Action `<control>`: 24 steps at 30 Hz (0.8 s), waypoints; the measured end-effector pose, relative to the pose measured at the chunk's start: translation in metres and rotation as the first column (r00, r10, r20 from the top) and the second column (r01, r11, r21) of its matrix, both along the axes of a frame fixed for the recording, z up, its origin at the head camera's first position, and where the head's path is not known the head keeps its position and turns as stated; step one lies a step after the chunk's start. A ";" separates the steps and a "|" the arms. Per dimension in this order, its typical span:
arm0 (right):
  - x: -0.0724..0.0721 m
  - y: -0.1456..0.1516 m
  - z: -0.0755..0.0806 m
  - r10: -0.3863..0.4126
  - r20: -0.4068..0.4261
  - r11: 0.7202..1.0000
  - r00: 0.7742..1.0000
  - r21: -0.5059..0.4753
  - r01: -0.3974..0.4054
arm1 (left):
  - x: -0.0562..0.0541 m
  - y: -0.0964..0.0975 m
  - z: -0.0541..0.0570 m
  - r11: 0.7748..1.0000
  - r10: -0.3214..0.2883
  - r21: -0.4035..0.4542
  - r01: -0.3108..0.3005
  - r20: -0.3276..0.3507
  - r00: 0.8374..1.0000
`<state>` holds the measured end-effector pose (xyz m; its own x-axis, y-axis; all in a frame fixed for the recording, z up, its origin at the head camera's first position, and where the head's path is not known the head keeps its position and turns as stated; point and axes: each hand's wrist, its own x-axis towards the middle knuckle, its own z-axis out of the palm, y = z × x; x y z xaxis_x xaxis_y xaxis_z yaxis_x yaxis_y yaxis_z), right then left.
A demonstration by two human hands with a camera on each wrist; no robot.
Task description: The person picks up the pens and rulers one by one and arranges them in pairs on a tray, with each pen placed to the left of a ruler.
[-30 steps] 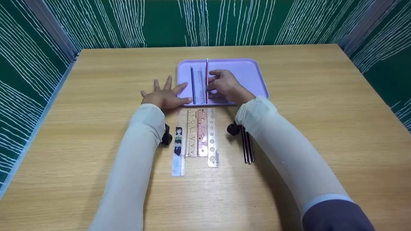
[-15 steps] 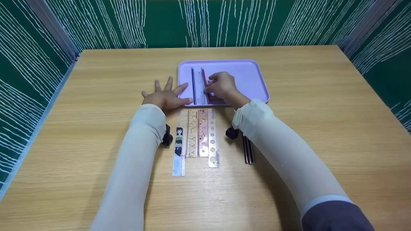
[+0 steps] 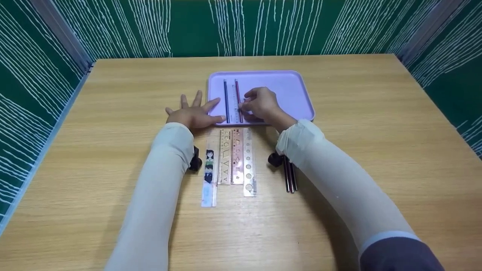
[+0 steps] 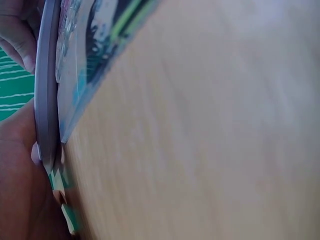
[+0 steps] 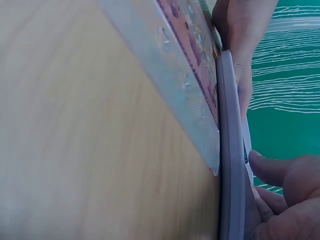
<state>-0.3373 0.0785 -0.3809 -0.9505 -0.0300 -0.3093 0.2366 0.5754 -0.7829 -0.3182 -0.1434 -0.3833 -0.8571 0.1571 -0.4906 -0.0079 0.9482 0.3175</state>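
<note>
A lilac tray (image 3: 282, 81) lies flat on the table. In it, a dark blue pencil (image 3: 226, 99) and a red pencil (image 3: 237, 90) lie on either side of a clear ruler (image 3: 233, 101). My left hand (image 3: 192, 114) is spread flat at the tray's left edge, its thumb on the near left corner. My right hand (image 3: 263, 103) reaches over the near rim and pinches the red pencil with curled fingers. In the right wrist view the right thumb (image 5: 270, 170) shows just past the tray rim (image 5: 231, 150); the grip itself is mostly hidden.
Near the tray's front lie a ruler with a cartoon print (image 3: 209, 177), a yellowish stencil ruler (image 3: 224, 158), a pink stencil ruler (image 3: 237, 158) and a clear ruler with round holes (image 3: 249, 165). Several dark pencils (image 3: 290, 178) lie partly under the right forearm. Green walls surround the table.
My right hand has brought the red pencil left and down onto the tray. Its near end has shifted left, so it now lies along the clear ruler. My left hand has stayed put.
</note>
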 end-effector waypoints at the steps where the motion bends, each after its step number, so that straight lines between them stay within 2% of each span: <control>1: 0.000 0.001 -0.001 0.005 -0.001 1.000 1.000 -0.024 -0.005 | 0.000 0.000 0.000 1.000 -0.001 -0.001 0.001 -0.001 1.000; 6: 0.004 0.009 -0.004 0.017 -0.003 0.984 1.000 -0.179 -0.017 | 0.001 -0.001 -0.001 1.000 0.005 0.001 -0.005 -0.004 1.000; 11: 0.008 0.018 -0.009 0.013 -0.006 0.958 1.000 -0.285 -0.014 | 0.001 -0.001 -0.001 1.000 0.007 0.002 -0.007 0.005 1.000; 16: 0.014 0.027 -0.010 0.008 -0.007 0.940 1.000 -0.342 -0.009 | 0.001 0.000 -0.001 1.000 0.006 0.004 -0.006 0.009 1.000; 24: 0.029 0.035 -0.003 0.030 -0.005 0.903 1.000 -0.429 -0.029 | -0.001 0.001 0.000 1.000 0.009 -0.003 -0.009 0.012 1.000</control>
<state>-0.3086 0.1139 -0.3834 -0.9465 -0.1886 -0.2619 0.2264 0.1905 -0.9552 -0.3194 -0.1422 -0.3833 -0.8527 0.1484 -0.5009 -0.0197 0.9490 0.3147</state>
